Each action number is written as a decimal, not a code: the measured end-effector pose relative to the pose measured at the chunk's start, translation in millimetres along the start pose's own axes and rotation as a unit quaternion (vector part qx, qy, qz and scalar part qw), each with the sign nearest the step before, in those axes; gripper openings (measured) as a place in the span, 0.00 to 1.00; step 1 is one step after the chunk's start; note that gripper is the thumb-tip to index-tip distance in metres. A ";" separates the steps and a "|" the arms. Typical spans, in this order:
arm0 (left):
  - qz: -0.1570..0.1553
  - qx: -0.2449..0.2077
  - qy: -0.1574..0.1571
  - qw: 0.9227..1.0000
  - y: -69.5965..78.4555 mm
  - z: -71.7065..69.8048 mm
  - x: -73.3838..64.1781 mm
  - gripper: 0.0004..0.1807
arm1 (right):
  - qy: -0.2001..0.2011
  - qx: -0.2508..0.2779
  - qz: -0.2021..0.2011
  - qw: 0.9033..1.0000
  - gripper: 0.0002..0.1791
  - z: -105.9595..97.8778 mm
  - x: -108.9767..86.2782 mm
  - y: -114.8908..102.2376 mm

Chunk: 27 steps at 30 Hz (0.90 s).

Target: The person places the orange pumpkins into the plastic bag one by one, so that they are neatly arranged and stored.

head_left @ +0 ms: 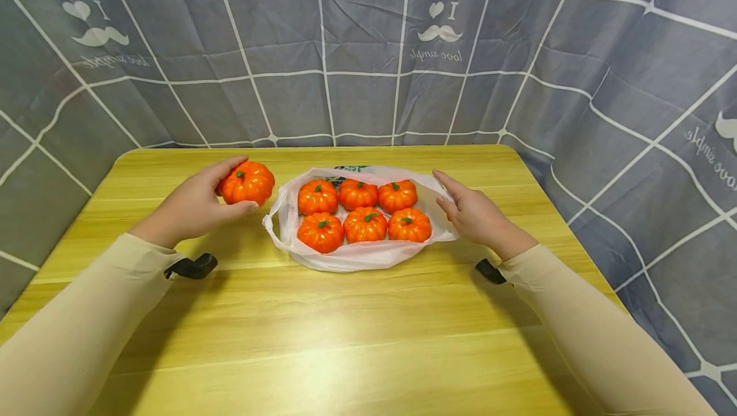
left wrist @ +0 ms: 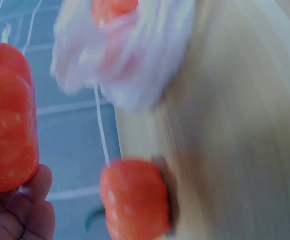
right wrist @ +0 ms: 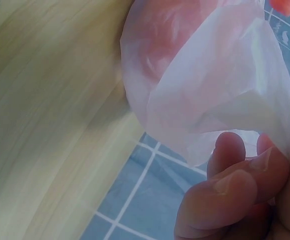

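My left hand [head_left: 198, 205] holds a small orange toy pumpkin [head_left: 247, 183] with a green stem, gripped between thumb and fingers left of the bag. Several more such pumpkins [head_left: 365, 224] sit in two rows inside an opened white plastic bag [head_left: 357, 262] on the table. At the bag's right side my right hand [head_left: 478, 216] pinches its edge, the thin plastic [right wrist: 225, 75] running up from the fingers in the right wrist view. In the left wrist view another pumpkin [left wrist: 135, 200] rests on the table; the head view does not show it apart, likely hidden by my left hand.
The wooden table [head_left: 322, 339] extends in front of the bag. A grey curtain [head_left: 363, 38] with white grid lines hangs behind it and along both sides. A black wrist strap [head_left: 192, 267] shows on my left wrist, and another strap [head_left: 491, 271] on my right.
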<state>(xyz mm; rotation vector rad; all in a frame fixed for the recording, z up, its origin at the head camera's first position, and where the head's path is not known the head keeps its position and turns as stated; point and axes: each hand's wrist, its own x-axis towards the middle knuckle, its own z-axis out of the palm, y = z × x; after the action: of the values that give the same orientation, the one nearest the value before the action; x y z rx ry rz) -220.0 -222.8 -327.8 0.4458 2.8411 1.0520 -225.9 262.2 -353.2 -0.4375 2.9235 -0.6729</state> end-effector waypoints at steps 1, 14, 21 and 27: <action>0.006 -0.004 -0.001 1.000 4.6 3.3 1.7 0.52 | 0.000 0.000 0.000 1.000 0.36 0.2 0.1 0.3; 0.056 0.024 -0.035 0.998 55.4 44.8 27.1 0.52 | -0.003 0.000 0.003 1.000 0.36 0.3 0.3 0.6; 0.057 0.039 -0.043 0.997 68.5 66.7 40.3 0.53 | -0.002 -0.001 0.002 1.000 0.36 2.3 0.7 2.4; 0.055 0.050 -0.056 0.996 72.4 81.7 48.5 0.53 | -0.003 0.002 0.004 1.000 0.36 3.4 0.9 3.5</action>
<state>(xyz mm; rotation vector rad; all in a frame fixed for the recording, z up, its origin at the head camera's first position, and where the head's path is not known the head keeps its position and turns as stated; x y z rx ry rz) -234.6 -105.1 -341.9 0.6537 2.8058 0.8722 -227.1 263.6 -357.8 -0.4274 2.9161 -0.6748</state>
